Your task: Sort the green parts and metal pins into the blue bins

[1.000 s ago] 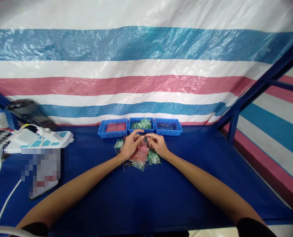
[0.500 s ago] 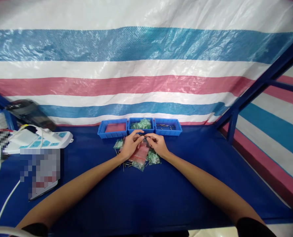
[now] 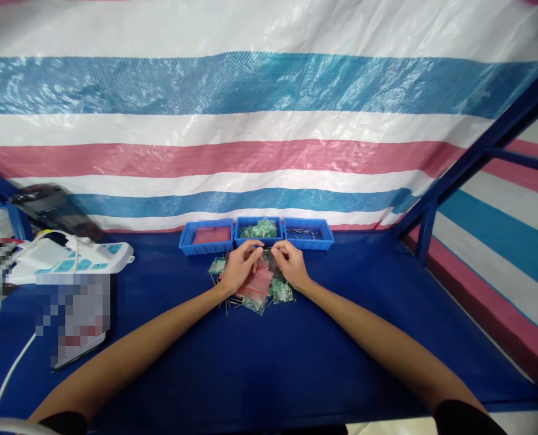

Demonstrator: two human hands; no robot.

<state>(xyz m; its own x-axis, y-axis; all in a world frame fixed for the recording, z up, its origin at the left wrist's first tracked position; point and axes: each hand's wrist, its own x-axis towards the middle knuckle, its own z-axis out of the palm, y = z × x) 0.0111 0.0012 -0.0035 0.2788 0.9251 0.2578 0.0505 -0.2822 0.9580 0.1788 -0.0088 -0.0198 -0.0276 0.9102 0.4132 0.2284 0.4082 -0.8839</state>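
My left hand (image 3: 242,266) is over the left part of a loose pile on the blue table, its thumb and fingers pinched together. My right hand (image 3: 290,264) faces it from the right, also pinched, a small gap between the fingertips. Whatever the fingers hold is too small to make out. Below and between the hands lie a pink plastic bag (image 3: 260,283), a green bag (image 3: 282,291) and several thin metal pieces (image 3: 233,302). Another green bag (image 3: 217,265) rests just left of my left hand.
Behind the hands stand three blue bins: one with pink bags (image 3: 212,235), one with green bags (image 3: 264,228), one with metal pieces (image 3: 305,232). A white power strip (image 3: 115,257), cables and a blurred-out device (image 3: 81,344) lie at the left.
My right hand's fingertips have moved slightly up and right, widening the gap to my left hand. The pile and bins look the same.
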